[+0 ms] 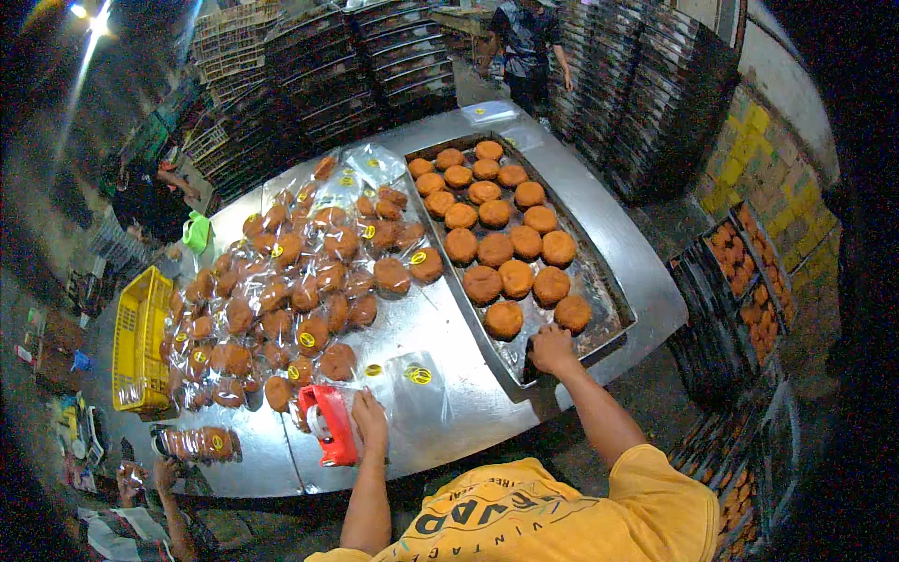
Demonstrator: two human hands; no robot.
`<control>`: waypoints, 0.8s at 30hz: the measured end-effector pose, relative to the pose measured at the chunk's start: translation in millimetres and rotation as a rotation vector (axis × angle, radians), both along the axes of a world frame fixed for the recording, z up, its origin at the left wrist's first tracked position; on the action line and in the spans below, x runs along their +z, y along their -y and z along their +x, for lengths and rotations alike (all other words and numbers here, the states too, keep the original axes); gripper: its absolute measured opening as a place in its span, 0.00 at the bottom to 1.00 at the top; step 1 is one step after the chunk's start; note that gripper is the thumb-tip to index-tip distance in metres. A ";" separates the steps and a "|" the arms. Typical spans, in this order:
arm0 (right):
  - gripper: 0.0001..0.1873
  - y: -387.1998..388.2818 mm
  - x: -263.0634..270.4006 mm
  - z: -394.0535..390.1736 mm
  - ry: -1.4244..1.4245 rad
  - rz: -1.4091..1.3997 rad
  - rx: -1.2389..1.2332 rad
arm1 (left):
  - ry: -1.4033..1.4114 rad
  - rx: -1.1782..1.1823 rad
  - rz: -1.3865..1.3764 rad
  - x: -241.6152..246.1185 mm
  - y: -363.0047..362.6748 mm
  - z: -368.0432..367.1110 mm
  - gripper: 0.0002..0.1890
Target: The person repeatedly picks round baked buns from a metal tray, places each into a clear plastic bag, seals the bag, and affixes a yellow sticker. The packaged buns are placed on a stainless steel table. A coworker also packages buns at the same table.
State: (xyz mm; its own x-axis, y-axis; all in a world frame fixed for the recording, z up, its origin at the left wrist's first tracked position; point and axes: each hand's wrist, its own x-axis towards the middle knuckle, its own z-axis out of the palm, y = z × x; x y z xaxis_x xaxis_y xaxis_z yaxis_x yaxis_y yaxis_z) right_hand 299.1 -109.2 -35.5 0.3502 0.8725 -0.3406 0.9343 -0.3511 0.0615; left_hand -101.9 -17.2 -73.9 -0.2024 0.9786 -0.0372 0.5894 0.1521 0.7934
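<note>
My right hand [553, 349] is over the near end of a dark metal baking tray [621, 336], its fingers at the nearest round brown bun [572, 313]; whether they grip it I cannot tell. Rows of similar buns stand in the tray. My left hand [370, 419] rests on the metal table beside a red bag sealer or tape dispenser [329, 426], fingers against its right side; a firm hold does not show. Right of that hand lies a flat clear plastic bag [416, 383] with a yellow label. Left of the tray, bagged buns [307, 291] are heaped.
A yellow plastic crate [144, 341] and a green dispenser [197, 232] stand at the table's left. A co-worker's hands [166, 474] are near bagged buns at lower left; other people stand at the far side. Stacked trays [709, 323] are at right, tall tray stacks [625, 91] behind.
</note>
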 end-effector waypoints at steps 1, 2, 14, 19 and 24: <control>0.21 5.7 -6.4 5.9 -0.074 0.058 -0.045 | 0.114 0.089 0.055 1.6 1.7 8.8 0.15; 0.21 7.6 -9.0 12.5 -0.029 0.068 -0.067 | 0.579 0.120 -0.318 7.3 0.8 11.5 0.14; 0.28 46.1 40.1 66.8 -0.361 0.195 -0.063 | 1.245 -0.083 -0.356 49.3 13.8 125.5 0.12; 0.20 36.7 30.5 22.5 -1.246 0.775 -0.375 | 1.336 0.039 -0.401 40.5 20.2 193.2 0.19; 0.17 27.2 29.8 -13.2 -1.170 0.916 -0.423 | 1.332 -0.094 -0.509 39.4 36.1 235.1 0.17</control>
State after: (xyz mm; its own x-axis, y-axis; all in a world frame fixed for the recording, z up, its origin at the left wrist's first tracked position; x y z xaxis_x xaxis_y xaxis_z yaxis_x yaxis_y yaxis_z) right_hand 285.9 -136.4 -5.7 0.5454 0.8381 -0.0129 0.1317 -0.1008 -0.9862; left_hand 133.1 -53.3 -34.5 0.3257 0.8087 -0.4897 -0.5154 0.5861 0.6251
